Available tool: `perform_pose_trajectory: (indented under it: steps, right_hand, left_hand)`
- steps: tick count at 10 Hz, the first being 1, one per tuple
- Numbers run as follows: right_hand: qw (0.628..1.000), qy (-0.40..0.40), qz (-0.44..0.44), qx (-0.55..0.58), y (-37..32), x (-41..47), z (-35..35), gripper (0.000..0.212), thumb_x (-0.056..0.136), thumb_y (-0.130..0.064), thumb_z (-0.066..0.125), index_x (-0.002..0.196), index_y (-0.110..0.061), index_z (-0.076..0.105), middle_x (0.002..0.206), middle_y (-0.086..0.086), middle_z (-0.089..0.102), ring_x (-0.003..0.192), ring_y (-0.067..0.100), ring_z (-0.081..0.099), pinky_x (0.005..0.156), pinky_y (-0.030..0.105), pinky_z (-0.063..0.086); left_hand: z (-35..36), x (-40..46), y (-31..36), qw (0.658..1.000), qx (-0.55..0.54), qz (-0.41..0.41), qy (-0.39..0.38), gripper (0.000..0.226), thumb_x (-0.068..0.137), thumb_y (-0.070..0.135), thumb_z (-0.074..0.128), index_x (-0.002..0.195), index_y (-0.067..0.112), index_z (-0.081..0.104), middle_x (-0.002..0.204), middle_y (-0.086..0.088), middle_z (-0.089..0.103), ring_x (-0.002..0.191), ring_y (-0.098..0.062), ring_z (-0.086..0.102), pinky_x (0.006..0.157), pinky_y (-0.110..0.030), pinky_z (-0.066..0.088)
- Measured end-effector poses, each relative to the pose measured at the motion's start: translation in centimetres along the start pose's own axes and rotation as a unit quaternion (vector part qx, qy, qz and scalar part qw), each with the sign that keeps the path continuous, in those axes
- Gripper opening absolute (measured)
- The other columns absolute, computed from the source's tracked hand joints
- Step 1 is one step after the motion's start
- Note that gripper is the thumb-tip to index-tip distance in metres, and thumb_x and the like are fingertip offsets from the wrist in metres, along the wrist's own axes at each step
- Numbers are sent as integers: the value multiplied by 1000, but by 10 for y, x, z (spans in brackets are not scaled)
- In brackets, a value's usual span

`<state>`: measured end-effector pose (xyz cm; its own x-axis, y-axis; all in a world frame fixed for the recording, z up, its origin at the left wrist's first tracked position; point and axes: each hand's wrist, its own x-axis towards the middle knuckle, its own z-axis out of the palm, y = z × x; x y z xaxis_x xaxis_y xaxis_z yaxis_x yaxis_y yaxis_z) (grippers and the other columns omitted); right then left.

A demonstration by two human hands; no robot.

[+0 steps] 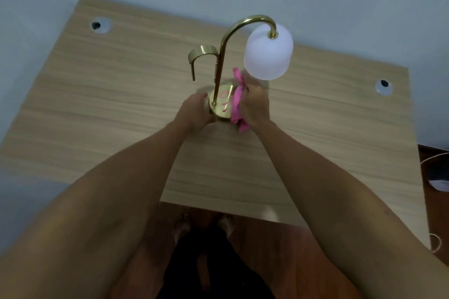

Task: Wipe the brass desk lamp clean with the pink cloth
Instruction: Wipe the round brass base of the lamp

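Brass lamp getting a wipe on the wooden desk

Left hand (pixel 198 110) is gripping the round base of the brass desk lamp (pixel 220 80) mid-desk (pixel 97 109), while the right hand (pixel 255 107) is clutching the bunched pink cloth (pixel 237 99) against the base's right edge, under the white shade (pixel 268 52).

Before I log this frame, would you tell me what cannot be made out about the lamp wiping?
Head view only:
- Left edge of the lamp base: covered by the left hand.
- Right edge of the base: hidden by the pink cloth and right hand.
- Dirt on the brass: too blurred to judge.
- Inside of the white shade: not visible from above.
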<state>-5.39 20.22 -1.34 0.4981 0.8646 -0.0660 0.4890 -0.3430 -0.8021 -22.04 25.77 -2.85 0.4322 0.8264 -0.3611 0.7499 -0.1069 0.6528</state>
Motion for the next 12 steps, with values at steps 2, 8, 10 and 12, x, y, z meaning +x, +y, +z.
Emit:
perform_pose_trajectory:
  steps: [2, 8, 10, 12]
  right_hand:
    - [947, -138, -150, -248, 27, 18, 37, 52, 98, -8, 50, 148, -21, 53, 157, 8, 48, 148, 35, 38, 122, 52, 32]
    - [927, -221, -216, -212, 39, 20, 17, 45, 94, 7, 53, 136, -3, 65, 150, 16, 56, 149, 38, 38, 127, 52, 23]
    - [974, -167, -117, -102, 28, 16, 9, 27, 101, 12, 45, 121, 9, 62, 124, 15, 52, 120, 30, 45, 100, 22, 43]
    - [967, -209, -88, -117, 16, 1, 6, 35, 97, 9, 54, 127, 4, 70, 136, 24, 67, 129, 36, 62, 118, 40, 44]
  left_hand:
    - [16, 11, 3, 999, -2, 36, 26, 84, 52, 56, 75, 132, 34, 61, 124, -1, 72, 118, -30, 66, 96, -45, 54]
    - [18, 17, -2, 996, 21, 64, 51, 87, 57, 57, 84, 137, 34, 58, 134, 3, 65, 128, -25, 58, 103, -51, 48]
    - [19, 21, -4, 997, 11, 57, 42, 89, 54, 47, 90, 136, 32, 60, 135, 2, 65, 126, -23, 59, 104, -47, 49]
    - [19, 24, -6, 997, -6, 75, 34, 88, 56, 50, 88, 137, 30, 60, 136, -1, 63, 124, -26, 61, 103, -47, 51]
